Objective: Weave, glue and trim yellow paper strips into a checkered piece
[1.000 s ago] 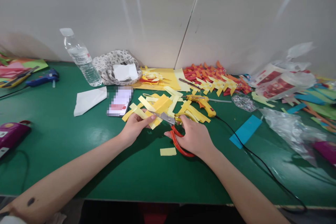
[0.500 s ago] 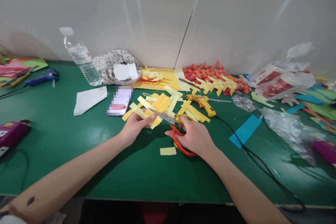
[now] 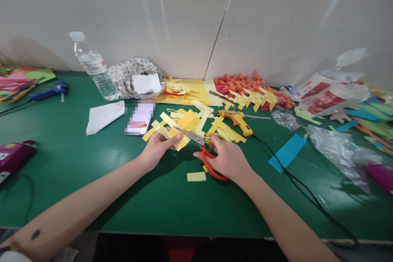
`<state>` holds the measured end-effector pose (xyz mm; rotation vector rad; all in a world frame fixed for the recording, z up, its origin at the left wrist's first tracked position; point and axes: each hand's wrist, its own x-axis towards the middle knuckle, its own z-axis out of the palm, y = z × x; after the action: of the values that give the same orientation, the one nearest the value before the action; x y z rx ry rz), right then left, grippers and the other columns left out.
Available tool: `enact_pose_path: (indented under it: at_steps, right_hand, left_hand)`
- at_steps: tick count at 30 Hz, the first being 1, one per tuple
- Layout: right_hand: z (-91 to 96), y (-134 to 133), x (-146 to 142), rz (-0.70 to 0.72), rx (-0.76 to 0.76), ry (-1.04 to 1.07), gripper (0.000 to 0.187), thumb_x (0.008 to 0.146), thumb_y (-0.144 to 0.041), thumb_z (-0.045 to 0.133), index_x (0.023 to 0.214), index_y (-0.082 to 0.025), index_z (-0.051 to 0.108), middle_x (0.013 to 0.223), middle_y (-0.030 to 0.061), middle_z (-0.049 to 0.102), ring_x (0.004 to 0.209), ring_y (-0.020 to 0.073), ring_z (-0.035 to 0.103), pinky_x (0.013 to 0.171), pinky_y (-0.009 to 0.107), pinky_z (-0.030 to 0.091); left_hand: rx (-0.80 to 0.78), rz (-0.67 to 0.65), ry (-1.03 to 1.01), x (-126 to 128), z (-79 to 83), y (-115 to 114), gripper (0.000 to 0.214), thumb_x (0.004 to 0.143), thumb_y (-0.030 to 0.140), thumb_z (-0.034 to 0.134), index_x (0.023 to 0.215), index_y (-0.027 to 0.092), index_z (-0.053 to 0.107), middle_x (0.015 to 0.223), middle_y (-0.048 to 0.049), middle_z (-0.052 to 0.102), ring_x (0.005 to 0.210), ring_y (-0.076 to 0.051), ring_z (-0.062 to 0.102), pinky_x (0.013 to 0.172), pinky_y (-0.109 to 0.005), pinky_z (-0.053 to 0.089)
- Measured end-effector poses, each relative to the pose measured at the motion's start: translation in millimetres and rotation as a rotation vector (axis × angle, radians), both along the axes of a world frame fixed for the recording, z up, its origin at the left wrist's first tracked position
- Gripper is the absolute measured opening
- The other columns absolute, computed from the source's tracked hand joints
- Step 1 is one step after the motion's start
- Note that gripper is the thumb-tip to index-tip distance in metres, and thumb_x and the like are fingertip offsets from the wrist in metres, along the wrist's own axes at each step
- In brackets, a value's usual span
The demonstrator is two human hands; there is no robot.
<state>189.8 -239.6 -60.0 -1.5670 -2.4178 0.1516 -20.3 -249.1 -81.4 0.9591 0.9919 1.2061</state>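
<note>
My left hand [image 3: 159, 146] pinches a piece of woven yellow paper strips [image 3: 183, 142] between thumb and fingers. Around the handles of red-handled scissors [image 3: 211, 166] my right hand [image 3: 227, 156] is closed, and the blades point left, lying at the woven piece by my left thumb. Just behind is a loose pile of yellow paper strips [image 3: 201, 120]. A small pale yellow paper scrap [image 3: 196, 177] lies on the table in front of the scissors. A yellow glue gun [image 3: 238, 120] rests behind my right hand, its black cord running to the right.
On the green table [image 3: 129, 204] are a phone [image 3: 139, 118], a white paper [image 3: 106, 117], a water bottle [image 3: 96, 67] and a patterned cloth bag [image 3: 123, 74]. Orange and yellow folded paper fish [image 3: 254, 94] line the wall. Blue paper [image 3: 287, 152] and clear plastic [image 3: 337, 151] lie right.
The scissor handles have closed slightly in my right hand. My left hand keeps its hold on the woven strips in nearly the same place.
</note>
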Motion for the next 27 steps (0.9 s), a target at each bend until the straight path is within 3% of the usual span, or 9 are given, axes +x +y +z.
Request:
enact_pose_path:
  at_steps: [8, 20, 27]
  right_hand:
    - [-4.6, 0.5, 0.5, 0.003, 0.069, 0.013, 0.044, 0.075, -0.064, 0.051, 0.071, -0.022, 0.037, 0.066, 0.0012, 0.060, 0.054, 0.0165, 0.057, 0.047, 0.025, 0.031]
    - [-1.8, 0.8, -1.2, 0.003, -0.034, 0.022, 0.043, 0.076, -0.064, 0.051, 0.072, -0.022, 0.039, 0.061, -0.0003, 0.056, 0.051, 0.0145, 0.053, 0.047, 0.025, 0.030]
    - [-1.0, 1.3, 0.9, -0.004, 0.008, 0.044, 0.045, 0.073, -0.063, 0.054, 0.068, -0.022, 0.035, 0.059, -0.0016, 0.054, 0.050, 0.0132, 0.050, 0.047, 0.024, 0.030]
  left_hand:
    - [-0.022, 0.012, 0.020, -0.1, -0.9, 1.0, 0.027, 0.068, 0.036, 0.076, 0.085, 0.016, 0.067, 0.078, -0.0010, 0.067, 0.064, -0.008, 0.057, 0.056, -0.016, 0.048]
    - [-0.021, 0.003, -0.010, 0.3, 0.2, 0.0, 0.025, 0.070, 0.034, 0.074, 0.085, 0.017, 0.064, 0.079, 0.0015, 0.066, 0.066, -0.008, 0.059, 0.055, -0.015, 0.047]
    - [-0.027, 0.010, 0.011, 0.3, 0.0, 0.3, 0.026, 0.069, 0.035, 0.075, 0.085, 0.017, 0.065, 0.079, -0.0002, 0.067, 0.066, -0.008, 0.059, 0.055, -0.016, 0.047]
